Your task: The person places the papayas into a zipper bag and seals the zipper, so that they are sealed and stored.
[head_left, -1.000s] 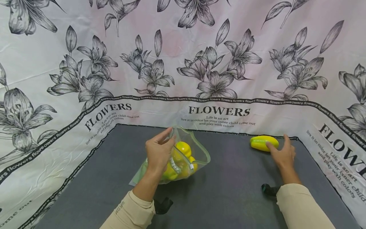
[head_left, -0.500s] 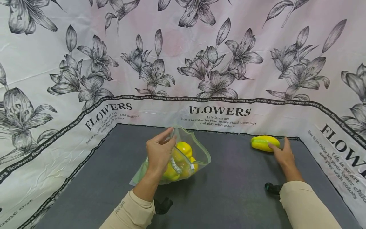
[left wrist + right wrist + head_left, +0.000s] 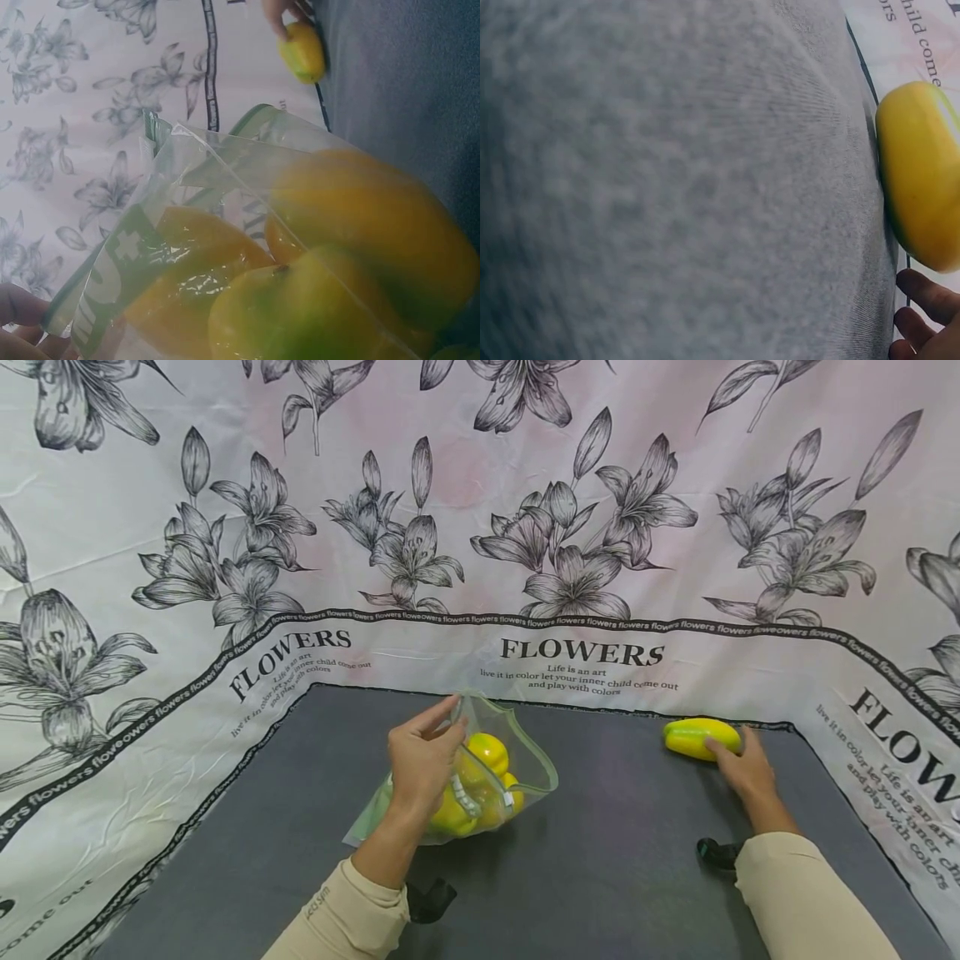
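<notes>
My left hand pinches the upper edge of a clear plastic zip bag, whose mouth gapes to the right. Several yellow and green fruits fill it, seen large through the film in the left wrist view. At the back right of the table lies an elongated yellow fruit with a green stripe. My right hand grips its right end, thumb on the near side and a finger at the end. In the right wrist view, fingers show just below the fruit; the thumb is out of sight there.
A dark grey tabletop lies under both hands. White floral cloth rises behind it and on both sides, close behind the single fruit. Black wrist devices show at both cuffs.
My right hand's fingers have drawn in from a wide spread toward the single fruit's right end. That fruit stays in place. My left hand keeps its pinch on the bag.
</notes>
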